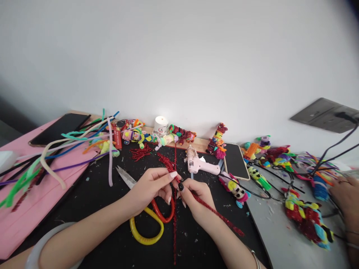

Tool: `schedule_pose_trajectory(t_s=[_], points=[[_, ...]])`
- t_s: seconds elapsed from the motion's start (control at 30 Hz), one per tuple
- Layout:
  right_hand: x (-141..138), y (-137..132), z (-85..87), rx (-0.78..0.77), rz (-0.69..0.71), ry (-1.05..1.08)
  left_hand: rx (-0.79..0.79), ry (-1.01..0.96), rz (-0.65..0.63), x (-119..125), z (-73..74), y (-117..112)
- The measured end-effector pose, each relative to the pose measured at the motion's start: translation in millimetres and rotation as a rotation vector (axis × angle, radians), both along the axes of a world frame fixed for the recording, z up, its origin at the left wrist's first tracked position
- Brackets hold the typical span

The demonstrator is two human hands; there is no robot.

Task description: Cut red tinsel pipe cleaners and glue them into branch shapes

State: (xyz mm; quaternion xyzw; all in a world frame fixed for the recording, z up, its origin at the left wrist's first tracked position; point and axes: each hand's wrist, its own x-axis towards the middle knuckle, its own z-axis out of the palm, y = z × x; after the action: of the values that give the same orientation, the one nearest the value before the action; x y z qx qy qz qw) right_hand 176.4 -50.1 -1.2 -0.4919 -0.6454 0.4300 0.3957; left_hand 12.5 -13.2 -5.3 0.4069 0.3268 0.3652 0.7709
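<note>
My left hand [153, 188] pinches a red glittery pipe cleaner [215, 212] between thumb and fingers. Close beside it, my right hand [198, 196] also grips the red stem, whose tail runs out past that hand to the lower right. A coiled or bunched red tinsel part [166, 161] rises at the upper left of my fingertips. Another long red pipe cleaner [175, 243] lies straight on the black mat [207, 248], passing under my hands. Scissors [147, 241] with yellow and red handles rest beneath my left hand, blades pointing to the upper left.
A pink glue gun [206, 166] lies behind my right hand. Loose coloured pipe cleaners [53, 168] spread over a pink board [17, 231] and a phone [60, 129]. A paper cup [161, 126] stands by the wall. Another person's hand [344, 194] is at the right, near finished figures [307, 216].
</note>
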Motion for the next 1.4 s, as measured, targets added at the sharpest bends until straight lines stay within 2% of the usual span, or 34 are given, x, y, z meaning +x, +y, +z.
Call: schedule_pose_trajectory(t_s=[0.23, 0.43, 0.63, 0.77, 0.87, 0.97, 1.13, 1.3, 1.4], points=[[-3.1, -1.1, 0.8, 0.074, 0.045, -0.099, 0.053, 0.098, 0.062, 1.4, -5.9, -1.5], [-1.0, 0.4, 0.1, -0.075, 0.003, 0.150, 0.136, 0.140, 0.085, -2.8, -2.4, 2.6], [3.7, 4.4, -8.9, -0.175, -0.052, 0.395, 0.110, 0.178, -0.170, -10.5, 2.3, 7.7], [3.7, 4.6, -11.5, -0.210, -0.020, 0.479, 0.068, 0.158, -0.382, -14.7, 3.9, 7.1], [1.9, 2.7, -7.5, -0.245, 0.030, 0.450, 0.037, 0.090, -0.563, -16.2, 5.1, 5.5], [0.5, -0.6, -3.7, -0.291, 0.095, 0.434, 0.007, 0.072, -0.686, -17.2, 6.8, 4.5], [1.5, -4.0, -4.9, -0.386, 0.255, 0.460, -0.050, 0.084, -0.859, -20.6, 10.7, 4.6], [3.0, -2.1, -0.6, -0.416, 0.398, 0.339, -0.131, 0.154, -1.007, -23.8, 15.9, 3.0], [2.7, -1.8, 4.3, -0.419, 0.459, 0.271, -0.139, 0.153, -1.054, -24.4, 17.2, 2.1]])
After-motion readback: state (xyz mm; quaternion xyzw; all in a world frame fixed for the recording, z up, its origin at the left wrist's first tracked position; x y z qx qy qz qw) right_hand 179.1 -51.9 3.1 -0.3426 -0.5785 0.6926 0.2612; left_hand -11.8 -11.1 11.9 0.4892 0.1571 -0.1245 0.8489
